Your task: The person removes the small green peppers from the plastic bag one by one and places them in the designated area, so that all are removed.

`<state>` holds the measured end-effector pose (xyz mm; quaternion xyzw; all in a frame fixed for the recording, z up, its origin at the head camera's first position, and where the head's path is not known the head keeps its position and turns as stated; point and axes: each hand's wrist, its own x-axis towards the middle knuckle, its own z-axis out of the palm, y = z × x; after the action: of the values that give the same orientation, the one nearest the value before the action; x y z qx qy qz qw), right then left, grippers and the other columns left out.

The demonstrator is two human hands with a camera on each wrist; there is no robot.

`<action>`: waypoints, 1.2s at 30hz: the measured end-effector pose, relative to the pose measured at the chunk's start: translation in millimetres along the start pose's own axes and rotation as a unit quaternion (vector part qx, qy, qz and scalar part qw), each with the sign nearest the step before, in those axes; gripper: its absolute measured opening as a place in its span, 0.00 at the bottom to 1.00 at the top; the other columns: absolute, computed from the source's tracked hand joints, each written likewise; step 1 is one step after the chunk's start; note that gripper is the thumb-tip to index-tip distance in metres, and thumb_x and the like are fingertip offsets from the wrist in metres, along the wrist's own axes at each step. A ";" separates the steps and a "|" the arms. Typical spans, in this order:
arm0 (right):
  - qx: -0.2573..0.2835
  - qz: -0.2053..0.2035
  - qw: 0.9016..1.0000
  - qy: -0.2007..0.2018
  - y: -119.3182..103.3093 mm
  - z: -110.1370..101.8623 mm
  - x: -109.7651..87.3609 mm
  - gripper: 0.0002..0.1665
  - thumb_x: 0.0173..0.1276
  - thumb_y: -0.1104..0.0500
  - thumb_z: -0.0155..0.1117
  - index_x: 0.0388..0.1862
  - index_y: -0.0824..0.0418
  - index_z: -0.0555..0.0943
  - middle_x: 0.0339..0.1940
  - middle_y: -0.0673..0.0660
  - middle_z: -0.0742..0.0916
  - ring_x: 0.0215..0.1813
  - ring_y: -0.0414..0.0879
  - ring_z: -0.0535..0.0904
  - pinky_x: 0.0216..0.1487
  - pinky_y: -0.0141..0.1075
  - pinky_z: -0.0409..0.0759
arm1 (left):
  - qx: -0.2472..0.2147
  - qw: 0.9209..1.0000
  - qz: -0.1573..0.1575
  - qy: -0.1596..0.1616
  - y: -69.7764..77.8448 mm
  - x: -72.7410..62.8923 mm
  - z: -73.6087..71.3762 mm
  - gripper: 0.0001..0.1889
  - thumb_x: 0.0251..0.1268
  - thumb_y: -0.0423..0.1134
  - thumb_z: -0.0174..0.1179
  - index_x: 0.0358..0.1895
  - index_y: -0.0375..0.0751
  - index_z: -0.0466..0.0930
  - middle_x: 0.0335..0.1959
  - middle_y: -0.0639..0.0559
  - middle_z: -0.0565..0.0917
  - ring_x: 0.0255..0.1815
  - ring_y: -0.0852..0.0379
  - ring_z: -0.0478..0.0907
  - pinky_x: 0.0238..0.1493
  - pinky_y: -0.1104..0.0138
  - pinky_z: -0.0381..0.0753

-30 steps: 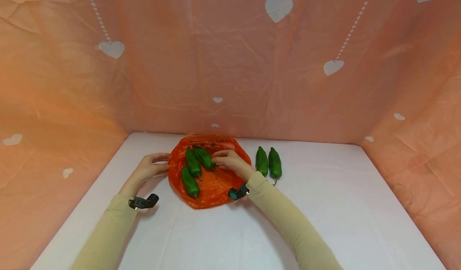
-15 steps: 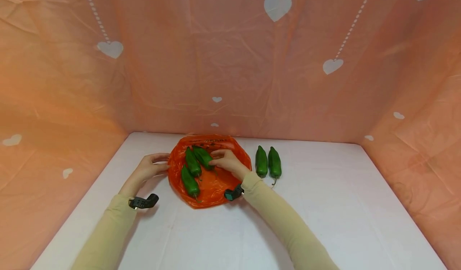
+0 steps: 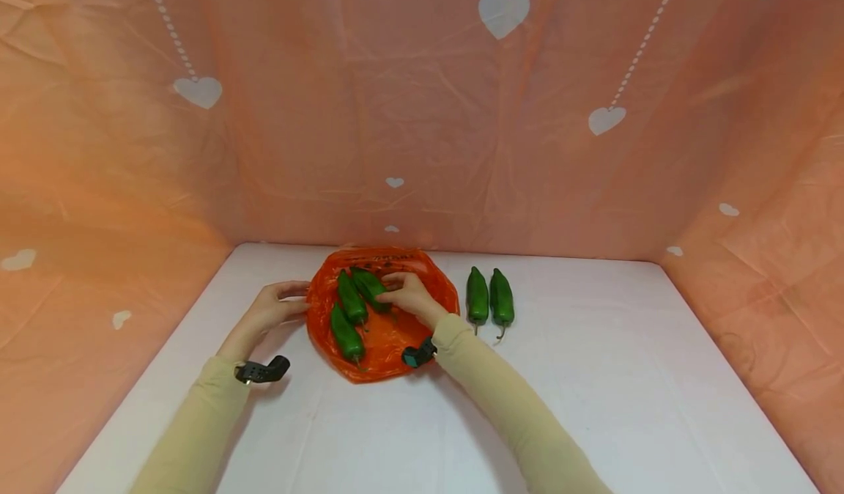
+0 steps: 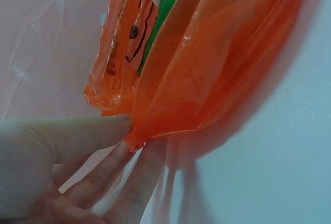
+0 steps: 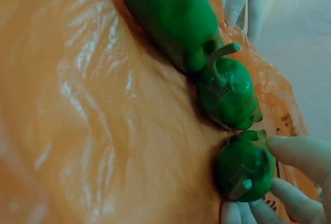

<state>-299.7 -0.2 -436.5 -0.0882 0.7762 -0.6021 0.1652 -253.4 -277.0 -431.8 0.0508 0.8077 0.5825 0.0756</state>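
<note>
An orange-red plastic bag (image 3: 389,344) lies spread open at the back of the table, with three green peppers in it. My left hand (image 3: 269,309) pinches the bag's left edge between thumb and fingers; the gathered plastic shows in the left wrist view. Inside the bag, my right hand (image 3: 414,297) holds the rightmost pepper (image 5: 245,167), thumb on one side and fingers on the other. Beside that one lies the middle pepper (image 5: 227,89), stem up in the right wrist view. The third pepper (image 3: 346,333) lies nearer the front of the bag.
Two more green peppers (image 3: 478,296) lie side by side on the white table (image 3: 626,377), right of the bag. An orange curtain (image 3: 422,113) with white hearts stands behind the table and along both sides.
My right hand has shifted a little to the left, and the lower end of the pepper in it has moved slightly left too. The left hand keeps its place at the bag's edge.
</note>
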 end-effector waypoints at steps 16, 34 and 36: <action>-0.047 -0.007 0.999 -0.005 -2.2 1.3 1.7 0.33 0.56 0.66 0.72 0.61 0.68 0.73 0.52 0.64 0.81 0.44 0.51 0.80 0.37 0.38 0.82 | 0.006 1.000 -0.001 0.003 0.5 -1.1 1.2 0.27 0.66 0.29 0.57 0.65 0.22 0.62 0.62 0.25 0.68 0.46 0.51 0.81 0.49 0.57 0.81; 0.019 0.046 0.996 -0.074 -5.7 -11.3 -5.3 0.33 0.59 0.64 0.68 0.64 0.65 0.71 0.44 0.58 0.84 0.42 0.47 0.81 0.46 0.40 0.82 | 0.007 1.000 -0.004 0.005 0.6 -2.2 0.4 0.26 0.65 0.29 0.57 0.65 0.24 0.64 0.61 0.26 0.69 0.46 0.48 0.82 0.49 0.57 0.81; 0.030 0.041 0.995 -0.083 -4.9 -12.4 -6.5 0.32 0.60 0.64 0.67 0.64 0.65 0.71 0.46 0.57 0.83 0.41 0.46 0.80 0.46 0.39 0.81 | 0.010 1.000 -0.005 0.007 0.4 -1.9 0.3 0.26 0.65 0.29 0.57 0.65 0.25 0.65 0.60 0.27 0.70 0.46 0.48 0.81 0.48 0.57 0.81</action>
<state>-298.4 12.0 -428.1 -0.1009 0.7446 -0.6081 0.2562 -251.5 -276.9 -431.4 0.0436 0.8142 0.5744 0.0724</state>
